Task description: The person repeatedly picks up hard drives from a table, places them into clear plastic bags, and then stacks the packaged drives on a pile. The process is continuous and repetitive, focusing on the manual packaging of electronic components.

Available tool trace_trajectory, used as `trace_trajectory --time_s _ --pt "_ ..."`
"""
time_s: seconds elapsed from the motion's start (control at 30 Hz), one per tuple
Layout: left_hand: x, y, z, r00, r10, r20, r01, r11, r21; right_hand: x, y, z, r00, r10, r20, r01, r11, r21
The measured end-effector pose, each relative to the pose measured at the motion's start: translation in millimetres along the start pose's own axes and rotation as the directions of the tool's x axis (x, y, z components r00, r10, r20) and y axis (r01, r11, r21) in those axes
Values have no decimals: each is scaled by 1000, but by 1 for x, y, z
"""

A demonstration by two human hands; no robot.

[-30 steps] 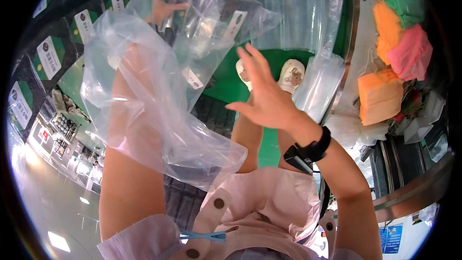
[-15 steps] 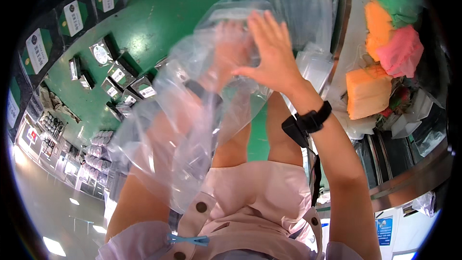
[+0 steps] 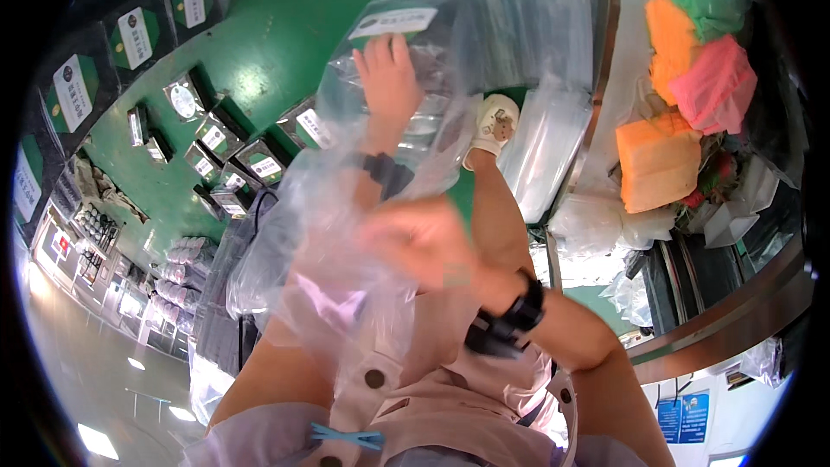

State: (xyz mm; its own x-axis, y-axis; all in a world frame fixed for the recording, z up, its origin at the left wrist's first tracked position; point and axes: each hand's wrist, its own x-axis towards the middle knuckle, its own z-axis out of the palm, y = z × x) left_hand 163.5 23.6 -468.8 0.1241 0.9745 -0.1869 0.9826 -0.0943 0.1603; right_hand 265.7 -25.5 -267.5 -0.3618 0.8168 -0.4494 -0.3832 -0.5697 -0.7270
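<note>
Simply both hands [image 3: 389,82] at a rumpled clear bag [image 3: 328,190].

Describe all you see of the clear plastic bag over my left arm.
The bag looks like thin, glossy, transparent plastic, loose and creased. It drapes over your left arm, its far side overlapping a dark, white-labelled package by your left hand. Your right hand, blurred, overlaps its near side; whether it grips is unclear.

I pick out dark characters on white labels [image 3: 73,97] of the black-and-green packs [image 3: 154,33] to the left. Another printed strip [image 3: 393,22] shows through the clear plastic bag [image 3: 337,104]. The blue wall posters [image 3: 683,419] bear pale lettering too tiny for me.
</note>
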Motion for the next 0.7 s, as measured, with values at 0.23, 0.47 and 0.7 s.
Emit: trace_trajectory --time_s 0.23,0.47,0.7 --pt "38 -85 40 951 -282 123 306 913 -269 21 -6 -30 942 -102 -321 50 985 -166" --pt "37 -38 -3 963 1 271 140 856 -498 24 98 -39 609 598 -521 -482 800 357" --pt "17 4 -7 892 -122 436 274 912 -306 27 49 -24 920 144 -365 -236 947 -220"
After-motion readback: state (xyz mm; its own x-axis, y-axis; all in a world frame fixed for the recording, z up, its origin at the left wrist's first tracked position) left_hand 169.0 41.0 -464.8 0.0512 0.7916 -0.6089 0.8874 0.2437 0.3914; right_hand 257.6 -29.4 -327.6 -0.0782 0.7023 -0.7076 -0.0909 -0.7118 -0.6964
